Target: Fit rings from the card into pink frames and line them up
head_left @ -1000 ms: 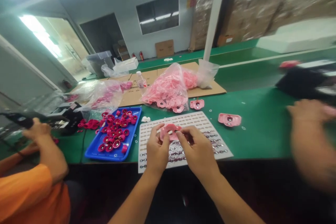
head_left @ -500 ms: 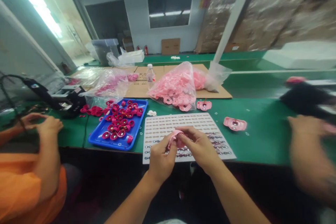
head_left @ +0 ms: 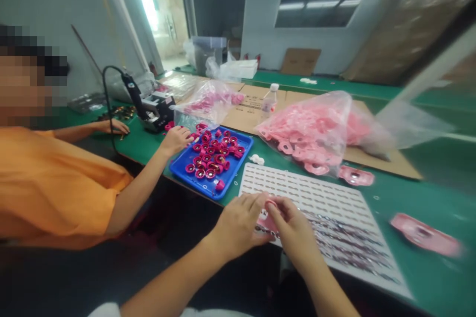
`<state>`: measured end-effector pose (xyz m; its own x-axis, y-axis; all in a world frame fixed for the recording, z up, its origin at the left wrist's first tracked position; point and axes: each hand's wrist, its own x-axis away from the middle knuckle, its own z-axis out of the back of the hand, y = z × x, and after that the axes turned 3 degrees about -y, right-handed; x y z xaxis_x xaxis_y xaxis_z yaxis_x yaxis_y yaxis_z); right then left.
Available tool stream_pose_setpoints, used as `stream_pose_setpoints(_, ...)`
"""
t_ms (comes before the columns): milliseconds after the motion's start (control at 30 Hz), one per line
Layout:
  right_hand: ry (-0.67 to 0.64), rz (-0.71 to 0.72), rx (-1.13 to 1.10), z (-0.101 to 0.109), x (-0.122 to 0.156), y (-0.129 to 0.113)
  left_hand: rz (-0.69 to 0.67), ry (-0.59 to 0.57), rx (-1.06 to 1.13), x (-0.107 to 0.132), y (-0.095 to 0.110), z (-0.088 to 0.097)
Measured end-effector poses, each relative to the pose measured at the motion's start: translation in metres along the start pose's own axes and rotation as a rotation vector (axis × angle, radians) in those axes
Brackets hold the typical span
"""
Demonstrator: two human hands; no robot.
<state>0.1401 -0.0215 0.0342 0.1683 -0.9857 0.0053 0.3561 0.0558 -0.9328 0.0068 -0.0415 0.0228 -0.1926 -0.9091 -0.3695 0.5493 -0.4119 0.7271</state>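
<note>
A light pink plastic part (head_left: pixel 265 222) is held between my two hands, partly hidden by the fingers. My left hand (head_left: pixel 236 225) is closed on its left side. From the right, my right hand (head_left: pixel 296 230) pinches its upper rim with thumb and fingers. Beneath both hands lies a white sheet (head_left: pixel 305 183) with rows of small slots; its nearer rows carry dark, shiny small pieces. To the left is a blue tray (head_left: pixel 193 183) with many dark pink round parts (head_left: pixel 210 173). Two light pink shells lie to the right, one farther back (head_left: pixel 356 176) and one nearer (head_left: pixel 426 235).
Behind the sheet, a clear bag of light pink parts (head_left: pixel 312 131) rests on flattened cardboard (head_left: pixel 243 114) near a bottle (head_left: pixel 270 99). A co-worker in an orange top (head_left: pixel 55 183) reaches toward the tray's far corner. A black device (head_left: pixel 158 111) stands behind that arm.
My view has swung left, so the tray and sheet sit farther right. Both hands still hold the pink part. The co-worker's nearer hand has moved to the tray.
</note>
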Motion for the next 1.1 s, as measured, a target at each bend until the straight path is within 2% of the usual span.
stream_pose_setpoints(133, -0.131, 0.061, 0.158, -0.031, -0.009, -0.025, 0.022, 0.089, -0.18, 0.014, -0.019, 0.029)
stream_pose_setpoints(233, -0.219, 0.124, 0.178, -0.052, -0.013, -0.044, 0.038, 0.044, -0.277, 0.028, -0.03, 0.048)
stream_pose_setpoints(300, -0.331, 0.167, 0.136, -0.062, -0.019, -0.048, 0.119, 0.05, -0.267, 0.038, -0.038, 0.059)
stream_pose_setpoints(367, -0.429, 0.218, 0.093, -0.069, -0.03, -0.044, 0.276, 0.146, -0.163, 0.048, -0.05, 0.067)
stream_pose_setpoints(433, -0.404, 0.301, 0.151, -0.076, -0.046, -0.033, 0.453, 0.298, 0.021, 0.057, -0.062, 0.071)
stream_pose_setpoints(500, -0.301, 0.403, 0.312, -0.085, -0.062, -0.019, 0.582, 0.458, 0.227, 0.064, -0.073, 0.071)
stream_pose_setpoints(600, -0.223, 0.516, 0.55, -0.102, -0.078, -0.004, 0.642, 0.615, 0.415, 0.067, -0.082, 0.065)
stream_pose_setpoints(700, -0.212, 0.57, 0.585, -0.112, -0.081, -0.001, 0.643, 0.7, 0.476, 0.064, -0.082, 0.057)
stream_pose_setpoints(800, -0.194, 0.503, 0.425, -0.107, -0.072, -0.009, 0.62, 0.731, 0.538, 0.057, -0.075, 0.048)
stream_pose_setpoints(933, -0.188, 0.301, 0.201, -0.082, -0.048, -0.034, 0.46, 0.719, 0.691, 0.044, -0.058, 0.032)
stream_pose_setpoints(1000, -0.181, 0.243, 0.166, -0.067, -0.034, -0.047, 0.386, 0.695, 0.75, 0.039, -0.047, 0.024)
stream_pose_setpoints(1100, -0.165, 0.229, 0.185, -0.048, -0.016, -0.057, 0.325, 0.639, 0.797, 0.033, -0.031, 0.012)
